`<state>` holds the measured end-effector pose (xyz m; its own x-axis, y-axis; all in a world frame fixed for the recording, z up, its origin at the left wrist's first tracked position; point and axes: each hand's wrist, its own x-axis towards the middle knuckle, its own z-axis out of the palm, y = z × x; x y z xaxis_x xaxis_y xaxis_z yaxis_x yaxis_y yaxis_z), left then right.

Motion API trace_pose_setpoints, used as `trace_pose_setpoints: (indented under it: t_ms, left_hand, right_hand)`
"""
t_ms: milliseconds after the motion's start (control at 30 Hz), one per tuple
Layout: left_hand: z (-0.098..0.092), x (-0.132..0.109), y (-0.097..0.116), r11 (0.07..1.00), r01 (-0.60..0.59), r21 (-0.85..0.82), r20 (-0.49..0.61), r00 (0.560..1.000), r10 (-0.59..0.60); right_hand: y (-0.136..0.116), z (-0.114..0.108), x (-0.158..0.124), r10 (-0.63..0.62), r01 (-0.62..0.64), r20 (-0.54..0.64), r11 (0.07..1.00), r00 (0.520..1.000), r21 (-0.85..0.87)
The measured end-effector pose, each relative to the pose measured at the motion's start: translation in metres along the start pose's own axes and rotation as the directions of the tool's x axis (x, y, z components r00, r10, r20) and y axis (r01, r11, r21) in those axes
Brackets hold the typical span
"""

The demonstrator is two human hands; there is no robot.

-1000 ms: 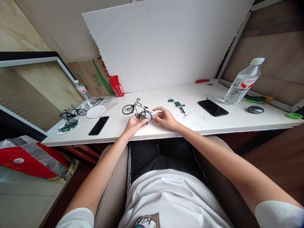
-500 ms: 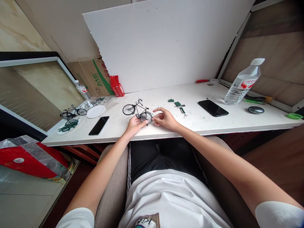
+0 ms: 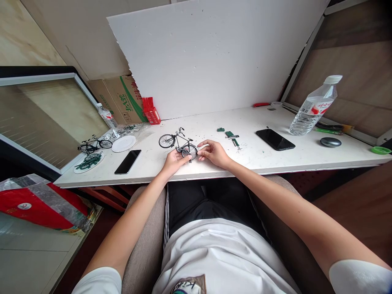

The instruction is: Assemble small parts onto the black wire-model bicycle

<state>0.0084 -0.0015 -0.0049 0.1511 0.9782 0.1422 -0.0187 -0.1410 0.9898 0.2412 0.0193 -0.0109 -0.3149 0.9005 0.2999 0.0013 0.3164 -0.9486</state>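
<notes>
Model bicycle (image 3: 177, 142), right of and nearer than the red box (image 3: 150, 111), carries both wheels (image 3: 167, 141); we judge it largely assembled. Left hand (image 3: 174, 162) grips the nearer wheel (image 3: 188, 150); right hand (image 3: 212, 154), half-curled beside it, contact unclear. Green parts (image 3: 229, 133), farther right of the box, lie unattached.

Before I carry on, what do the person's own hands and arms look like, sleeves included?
The left hand and right hand are ungloved, with both wrists bare. The right forearm has one small dark spot. Short white sleeves, the left sleeve and right sleeve, leave the forearms uncovered.
</notes>
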Motion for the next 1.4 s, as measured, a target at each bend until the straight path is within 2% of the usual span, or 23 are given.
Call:
trace_pose_setpoints:
  t_ms: [267,400,500,633,733,1033,1400]
  left_hand:
    - [0.002,-0.001,0.002,1.0,-0.02,-0.001,-0.003,1.0,0.02]
    - [0.001,-0.002,0.005,1.0,-0.019,-0.022,0.0,1.0,0.019]
    - [0.0,-0.003,0.008,0.999,0.01,-0.044,0.021,1.0,-0.009]
    - [0.0,-0.004,0.011,0.998,0.036,-0.046,0.048,0.998,-0.033]
    - [0.0,-0.005,0.011,0.999,0.031,-0.042,0.058,0.998,-0.029]
    - [-0.001,-0.004,0.009,0.999,0.012,-0.048,0.061,0.998,-0.009]
    - [0.0,-0.004,0.009,1.0,-0.015,-0.018,0.074,0.997,0.017]
  right_hand:
    - [0.002,0.001,0.001,-0.044,0.042,0.07,0.999,0.997,0.021]
    - [0.001,0.003,-0.001,-0.043,0.043,0.065,0.999,0.997,0.013]
    - [-0.002,0.003,-0.004,-0.054,0.06,0.07,0.995,0.996,-0.084]
    - [-0.006,0.003,-0.006,-0.195,0.204,0.061,0.934,0.979,-0.294]
    - [-0.006,0.004,-0.006,-0.251,0.26,0.072,0.902,0.965,-0.344]
    - [-0.005,0.006,-0.007,-0.225,0.26,0.153,0.927,0.962,-0.27]
    - [-0.012,0.006,-0.009,-0.199,0.234,0.16,0.942,0.967,-0.241]
